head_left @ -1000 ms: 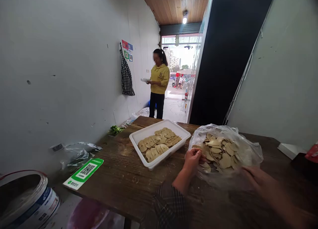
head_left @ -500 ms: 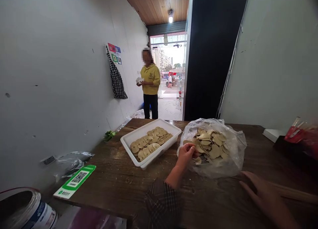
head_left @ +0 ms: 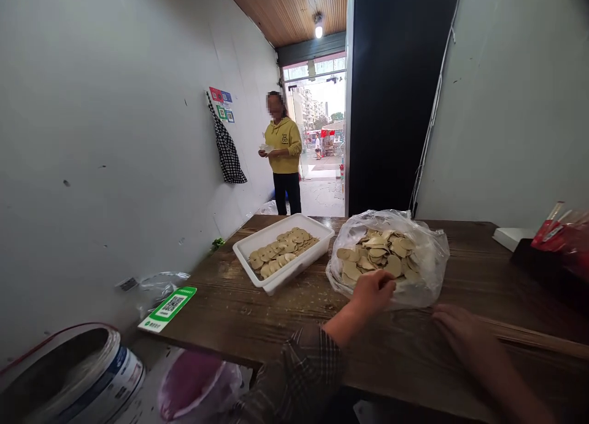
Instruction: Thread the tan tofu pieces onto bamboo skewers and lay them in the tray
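My left hand (head_left: pixel 373 291), in a plaid sleeve, is over the front edge of a clear plastic bag (head_left: pixel 431 270). Its fingers are curled together by the heap of flat, round, beige-brown slices (head_left: pixel 377 252) inside; whatever they grip is hidden. Blurred and lying flat on the wood, my right hand (head_left: pixel 453 326) rests just right of the bag's front, fingers stretched out and holding nothing. To the left of the bag, a white tray (head_left: pixel 271 285) contains overlapping rows of similar slices (head_left: pixel 280 252).
A green QR card (head_left: pixel 169 310) lies at the left edge of the wooden table (head_left: pixel 276 326). Below are a bucket (head_left: pixel 124 375) and a pink, bag-lined bin (head_left: pixel 193 381). A dark box (head_left: pixel 538 267) with red packets sits right. A person (head_left: pixel 285 145) in yellow stands beyond the table.
My left hand has moved right along the bag's front, away from the slices at its left side. The view has shifted, showing more of the floor at left. My right hand remains beside the bag.
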{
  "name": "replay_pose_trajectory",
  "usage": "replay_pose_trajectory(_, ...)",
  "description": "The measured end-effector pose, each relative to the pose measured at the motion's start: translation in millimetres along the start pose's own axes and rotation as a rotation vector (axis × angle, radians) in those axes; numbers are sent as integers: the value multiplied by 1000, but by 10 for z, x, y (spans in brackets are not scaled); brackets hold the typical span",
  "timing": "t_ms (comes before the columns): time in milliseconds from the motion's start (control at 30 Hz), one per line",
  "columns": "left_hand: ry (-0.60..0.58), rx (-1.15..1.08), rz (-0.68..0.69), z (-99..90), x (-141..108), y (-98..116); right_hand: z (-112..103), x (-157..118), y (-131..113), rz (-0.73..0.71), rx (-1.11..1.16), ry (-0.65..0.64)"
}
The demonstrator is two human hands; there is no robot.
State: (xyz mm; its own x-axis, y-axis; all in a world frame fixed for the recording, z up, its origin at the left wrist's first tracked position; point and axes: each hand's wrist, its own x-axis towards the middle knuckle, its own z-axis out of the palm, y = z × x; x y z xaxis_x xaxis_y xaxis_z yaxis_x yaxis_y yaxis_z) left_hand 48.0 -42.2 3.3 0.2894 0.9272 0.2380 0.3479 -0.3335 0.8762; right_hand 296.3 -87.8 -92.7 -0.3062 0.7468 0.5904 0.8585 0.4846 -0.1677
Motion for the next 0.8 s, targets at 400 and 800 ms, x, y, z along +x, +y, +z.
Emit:
replay_pose_trajectory(400, -272, 659, 151, 554, -108, 228, -34, 34, -20, 79, -22, 15)
replay_pose_trajectory(800, -280, 735, 182, 729, -39, 347, -30, 86, -58, 157, 219, 115)
